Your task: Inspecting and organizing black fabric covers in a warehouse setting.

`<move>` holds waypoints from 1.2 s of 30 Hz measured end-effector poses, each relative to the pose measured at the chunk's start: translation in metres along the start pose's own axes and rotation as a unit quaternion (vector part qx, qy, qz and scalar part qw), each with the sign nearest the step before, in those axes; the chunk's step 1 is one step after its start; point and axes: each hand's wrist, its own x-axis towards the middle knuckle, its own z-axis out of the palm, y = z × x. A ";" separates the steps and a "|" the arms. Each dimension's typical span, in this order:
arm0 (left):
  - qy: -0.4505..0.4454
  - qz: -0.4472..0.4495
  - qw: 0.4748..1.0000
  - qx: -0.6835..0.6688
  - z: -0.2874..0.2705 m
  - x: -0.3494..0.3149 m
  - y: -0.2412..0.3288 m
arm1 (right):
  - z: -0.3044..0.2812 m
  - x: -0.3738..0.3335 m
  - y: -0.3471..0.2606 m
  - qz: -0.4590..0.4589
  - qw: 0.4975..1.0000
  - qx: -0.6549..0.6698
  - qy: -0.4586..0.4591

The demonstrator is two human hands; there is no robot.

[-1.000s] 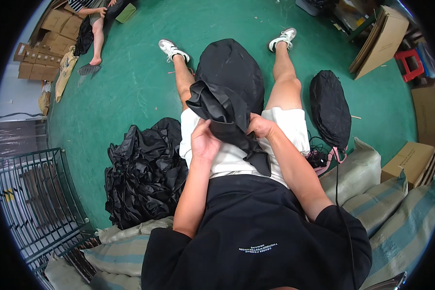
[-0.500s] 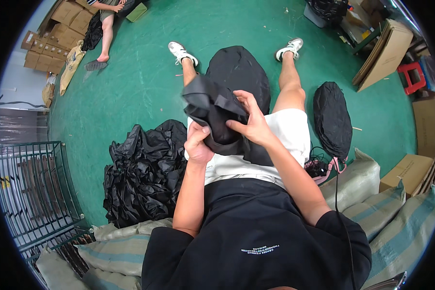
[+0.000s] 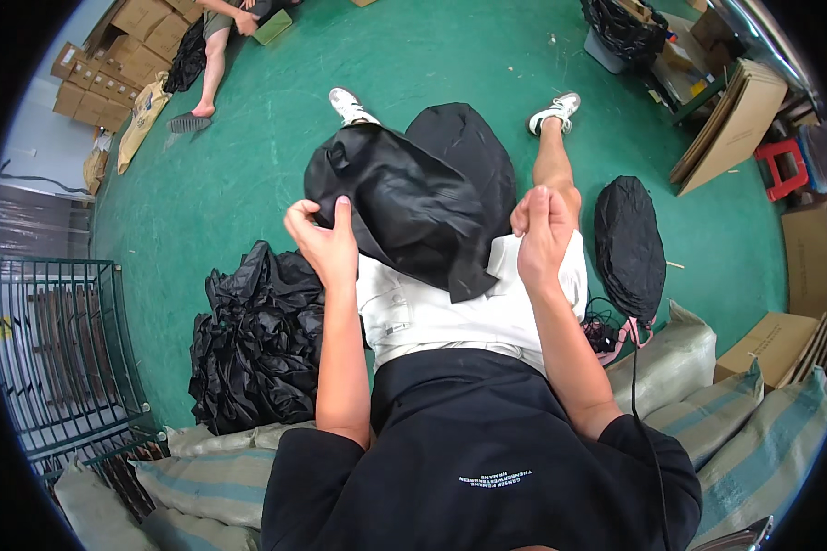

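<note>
A piece of black fabric (image 3: 404,202) is spread above my lap, its folds loose and its lower corner hanging over the white shorts. At its left edge is my left hand (image 3: 329,246), thumb raised over the cloth and fingers curled at its rim, gripping it. My right hand (image 3: 545,237) is closed to the right of the fabric, thumb against the fingers; what they pinch, if anything, is hidden. Beyond the fabric, a flat black oval bundle (image 3: 464,138) lies between my legs, partly covered. A crumpled black fabric heap (image 3: 257,344) sits on the left.
Another black oval bundle (image 3: 629,243) lies at the right by a dark cable. Striped woven sacks (image 3: 763,459) surround me. A metal rack (image 3: 73,349) stands left. Cardboard sheets (image 3: 730,129) and a red stool (image 3: 783,170) are far right. Another person's leg (image 3: 209,78) shows far left.
The black fabric, bunched between both hands before, is now spread wider and farther forward. My hands have moved apart, the left leftward and the right rightward.
</note>
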 end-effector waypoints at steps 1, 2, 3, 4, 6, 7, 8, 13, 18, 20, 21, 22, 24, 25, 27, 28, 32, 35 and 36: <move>-0.019 -0.010 0.999 -0.037 0.003 -0.007 -0.012 | 0.010 -0.003 0.003 0.000 1.000 0.003 -0.001; -0.124 -0.101 0.983 -0.090 0.005 -0.018 -0.036 | 0.027 -0.009 0.008 -0.045 0.992 -0.099 -0.057; -0.242 -0.051 0.968 0.050 0.019 -0.036 -0.003 | 0.031 -0.013 0.012 -0.093 0.968 -0.211 -0.101; -0.325 -0.011 0.943 0.075 0.029 -0.067 -0.033 | 0.043 -0.016 0.022 -0.103 0.954 -0.240 -0.144; -0.467 -0.001 0.842 0.270 0.055 -0.109 -0.058 | 0.032 -0.026 0.054 0.037 0.965 -0.201 -0.166; -0.428 -0.027 0.870 0.244 0.067 -0.113 -0.063 | 0.014 -0.029 0.081 0.037 0.962 -0.222 -0.157; -0.399 -0.083 0.894 0.186 0.069 -0.100 -0.057 | 0.008 -0.027 0.093 0.079 0.962 -0.216 -0.150; -0.311 0.015 0.950 0.025 0.040 -0.091 0.001 | -0.027 -0.022 0.097 0.173 0.936 -0.292 -0.088; -0.417 0.248 0.874 -0.020 0.026 -0.117 0.046 | 0.000 -0.012 0.051 0.440 0.883 -0.120 -0.113; -0.413 0.260 0.872 -0.032 0.025 -0.119 0.055 | -0.014 -0.007 0.046 0.476 0.860 -0.117 -0.141; -0.411 0.272 0.869 -0.040 0.023 -0.118 0.061 | -0.016 -0.005 0.040 0.443 0.879 -0.065 -0.166; -0.431 0.283 0.854 -0.071 0.017 -0.113 0.063 | -0.015 -0.004 0.035 0.408 0.893 -0.013 -0.191; -0.332 0.272 0.898 -0.098 0.000 -0.105 0.056 | -0.006 -0.006 0.018 0.377 0.914 0.018 -0.152; -0.230 0.257 0.931 -0.123 -0.005 -0.100 0.054 | 0.001 -0.006 0.006 0.347 0.930 0.050 -0.111; -0.058 0.151 0.981 -0.108 0.003 -0.079 0.054 | 0.003 -0.002 -0.011 0.350 0.928 0.062 -0.115; -0.117 0.104 0.979 -0.128 0.005 -0.064 0.044 | 0.002 0.000 -0.016 0.351 0.920 0.075 -0.160; -0.486 -0.251 0.746 -0.380 0.005 -0.017 0.024 | 0.012 0.007 -0.027 0.337 0.911 0.079 -0.224; -0.545 -0.229 0.718 -0.368 0.009 -0.024 0.047 | 0.017 0.007 -0.029 0.318 0.921 0.077 -0.211; -0.521 -0.216 0.749 -0.348 0.013 -0.029 0.044 | 0.019 0.005 -0.031 0.318 0.923 0.085 -0.200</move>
